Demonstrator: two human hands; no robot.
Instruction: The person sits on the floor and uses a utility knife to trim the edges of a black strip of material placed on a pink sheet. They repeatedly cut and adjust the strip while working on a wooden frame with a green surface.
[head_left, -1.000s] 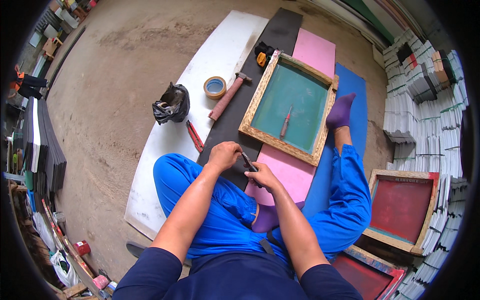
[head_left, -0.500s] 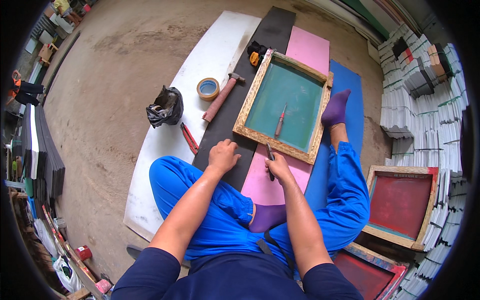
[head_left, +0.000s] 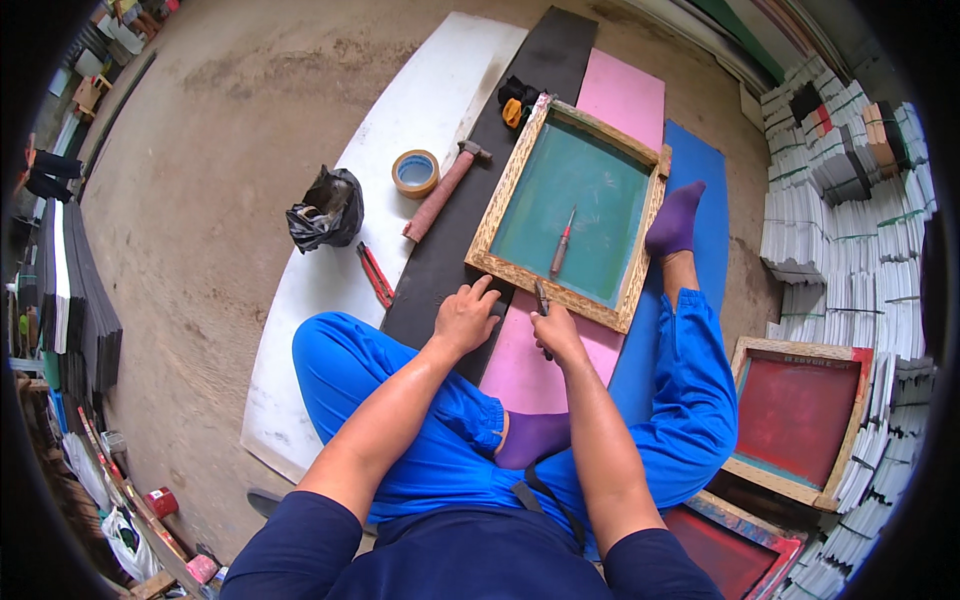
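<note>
A wooden screen-printing frame (head_left: 484, 236) with green mesh lies before me, its near edge just beyond my hands. My right hand (head_left: 557, 332) is closed round dark-handled pliers (head_left: 541, 293). Their jaws reach the near wooden edge of the frame; whether they grip anything there is too small to tell. My left hand (head_left: 465, 318) has its fingers apart and holds nothing, the fingertips close to the frame's near left corner. On the green mesh rests a screwdriver (head_left: 562, 248) with a reddish handle and a thin shaft.
Left of the frame lie a hammer (head_left: 440, 198), a tape roll (head_left: 415, 174), a red cutter knife (head_left: 375, 275) and a black plastic bag (head_left: 327, 210). My purple-socked foot (head_left: 676, 218) is beside the frame's right edge. A red-mesh frame (head_left: 800, 410) leans near paper stacks (head_left: 800, 225).
My left hand has moved forward and right toward the frame's near corner, its fingers spreading. The pliers in my right hand have come up to the frame's near edge.
</note>
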